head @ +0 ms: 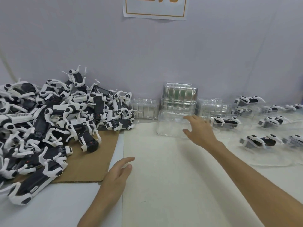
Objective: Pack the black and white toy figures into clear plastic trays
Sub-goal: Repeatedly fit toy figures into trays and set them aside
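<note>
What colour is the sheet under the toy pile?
Brown: it is cardboard, clearest in the head view.

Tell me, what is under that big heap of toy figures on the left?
A brown cardboard sheet lies under the heap of toy figures, one bare corner showing. How far it runs beneath is hidden by the figures.

Figure pile [49,122] left — trays [179,102] behind, centre
</note>
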The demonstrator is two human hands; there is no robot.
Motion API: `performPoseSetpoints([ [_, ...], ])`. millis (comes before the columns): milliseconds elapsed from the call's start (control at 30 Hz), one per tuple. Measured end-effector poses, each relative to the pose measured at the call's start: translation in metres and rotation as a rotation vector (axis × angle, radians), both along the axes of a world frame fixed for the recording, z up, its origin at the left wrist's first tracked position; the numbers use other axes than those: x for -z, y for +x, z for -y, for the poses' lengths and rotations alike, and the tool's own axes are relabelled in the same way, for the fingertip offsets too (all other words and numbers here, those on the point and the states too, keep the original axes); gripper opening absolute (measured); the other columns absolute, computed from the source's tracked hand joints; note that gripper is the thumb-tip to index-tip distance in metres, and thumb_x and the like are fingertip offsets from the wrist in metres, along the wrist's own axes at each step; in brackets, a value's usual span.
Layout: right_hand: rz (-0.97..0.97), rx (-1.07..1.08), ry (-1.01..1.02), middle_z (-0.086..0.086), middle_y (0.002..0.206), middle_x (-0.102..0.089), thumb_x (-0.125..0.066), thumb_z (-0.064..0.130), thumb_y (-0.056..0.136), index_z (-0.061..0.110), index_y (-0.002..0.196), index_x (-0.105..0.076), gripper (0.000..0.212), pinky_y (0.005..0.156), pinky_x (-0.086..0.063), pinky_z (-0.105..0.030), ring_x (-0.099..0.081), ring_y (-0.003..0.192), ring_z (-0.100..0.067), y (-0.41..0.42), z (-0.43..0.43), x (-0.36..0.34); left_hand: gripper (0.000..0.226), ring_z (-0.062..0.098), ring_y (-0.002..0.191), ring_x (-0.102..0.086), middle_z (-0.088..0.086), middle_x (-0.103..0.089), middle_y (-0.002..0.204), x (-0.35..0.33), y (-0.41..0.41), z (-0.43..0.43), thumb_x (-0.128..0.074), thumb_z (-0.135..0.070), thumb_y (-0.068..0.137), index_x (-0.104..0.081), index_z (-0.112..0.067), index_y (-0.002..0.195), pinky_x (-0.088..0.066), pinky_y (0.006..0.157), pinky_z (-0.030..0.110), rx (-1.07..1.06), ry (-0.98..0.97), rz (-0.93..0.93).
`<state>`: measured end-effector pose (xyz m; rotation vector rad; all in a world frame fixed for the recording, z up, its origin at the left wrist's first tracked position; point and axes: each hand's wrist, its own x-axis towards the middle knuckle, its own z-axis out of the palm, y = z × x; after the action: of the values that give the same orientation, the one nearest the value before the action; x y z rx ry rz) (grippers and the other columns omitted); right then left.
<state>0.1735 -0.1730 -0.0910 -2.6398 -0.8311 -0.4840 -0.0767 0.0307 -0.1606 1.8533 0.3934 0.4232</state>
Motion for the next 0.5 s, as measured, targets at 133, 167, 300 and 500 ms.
performPoseSetpoints([
  [133, -0.019, 0.061, -0.149, 0.000, 0.145, -0.048, -0.059, 0.032, 0.095, 0.023, 0.143, -0.042, 0.052, 0.111, -0.024, -0.042, -0.041, 0.135, -0.023, 0.017, -0.026, 0.010, 0.024, -0.003, 0.116, -0.056, -0.024, -0.059, 0.124, -0.001, 0.000, 0.000, -0.050, -0.025, 0.103, -0.062, -0.038, 0.119, -0.036, 0.085, 0.006, 0.011, 0.041, -0.025],
  [167, -0.029, 0.076, -0.131, 0.000, 0.141, -0.051, -0.059, 0.031, 0.095, 0.022, 0.140, -0.044, 0.048, 0.109, -0.024, -0.041, -0.042, 0.133, -0.023, 0.019, -0.029, 0.011, 0.024, -0.007, 0.113, -0.056, -0.025, -0.060, 0.123, -0.001, 0.000, 0.000, -0.051, -0.025, 0.102, -0.063, -0.037, 0.119, -0.036, 0.084, 0.004, 0.012, 0.044, -0.022],
  [300, -0.073, -0.013, -0.047, 0.004, 0.123, -0.059, -0.058, 0.031, 0.097, 0.023, 0.126, -0.056, 0.031, 0.100, -0.029, -0.036, -0.053, 0.119, -0.020, 0.005, -0.038, 0.013, 0.021, -0.006, 0.107, -0.061, -0.017, -0.070, 0.111, -0.004, -0.001, 0.002, -0.056, -0.013, 0.100, -0.068, -0.027, 0.110, -0.041, 0.089, 0.007, 0.037, 0.038, 0.026],
  [500, -0.188, -0.211, 0.405, 0.013, 0.095, -0.062, -0.065, 0.029, 0.093, 0.025, 0.106, -0.064, 0.013, 0.078, -0.041, -0.026, -0.056, 0.084, -0.009, -0.059, -0.046, 0.000, 0.018, 0.007, 0.094, -0.069, -0.007, -0.076, 0.095, -0.009, -0.004, 0.004, -0.059, -0.009, 0.097, -0.072, -0.021, 0.102, -0.050, 0.086, 0.018, 0.033, -0.061, 0.098],
])
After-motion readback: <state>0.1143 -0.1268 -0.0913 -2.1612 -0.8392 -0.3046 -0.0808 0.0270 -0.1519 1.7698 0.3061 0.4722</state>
